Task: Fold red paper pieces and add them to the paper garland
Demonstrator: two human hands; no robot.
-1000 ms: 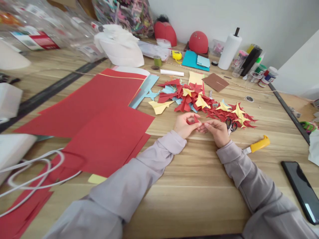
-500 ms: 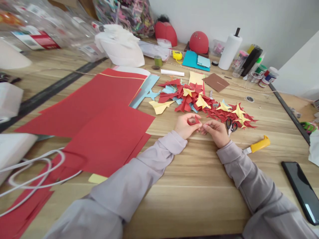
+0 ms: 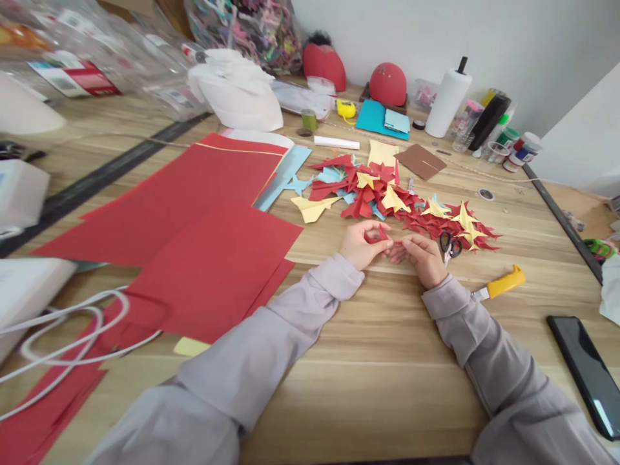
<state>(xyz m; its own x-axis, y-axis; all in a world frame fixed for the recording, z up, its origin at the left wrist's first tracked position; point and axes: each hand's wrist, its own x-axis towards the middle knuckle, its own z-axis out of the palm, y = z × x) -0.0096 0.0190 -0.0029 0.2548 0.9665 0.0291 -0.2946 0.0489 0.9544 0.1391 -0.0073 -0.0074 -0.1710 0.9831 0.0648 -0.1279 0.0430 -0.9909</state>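
Observation:
A small piece of folded red paper [image 3: 382, 232] is pinched in my left hand [image 3: 357, 247], its pointed tip sticking up between thumb and fingers. My right hand [image 3: 424, 257] is closed at the paper's right end, where a sliver of red shows between the fingertips; most of the piece is hidden by the fingers. Just beyond both hands lies a pile of folded paper pieces [image 3: 358, 203], mostly red with some yellow and light blue. Scissors with black handles [image 3: 451, 245] rest beside my right hand, and a yellow-handled utility knife [image 3: 506, 281] lies farther right.
Large red paper sheets [image 3: 213, 271] cover the table's left side, with a white cable [image 3: 97, 323] looped over them. A black phone [image 3: 584, 374] lies at the right. Along the back stand a white paper roll [image 3: 448, 103], several bottles [image 3: 522, 152] and a tape measure [image 3: 345, 108].
My right thumb and fingers have shifted slightly at the paper's right end. The left hand keeps its pinch, and the view has moved very little.

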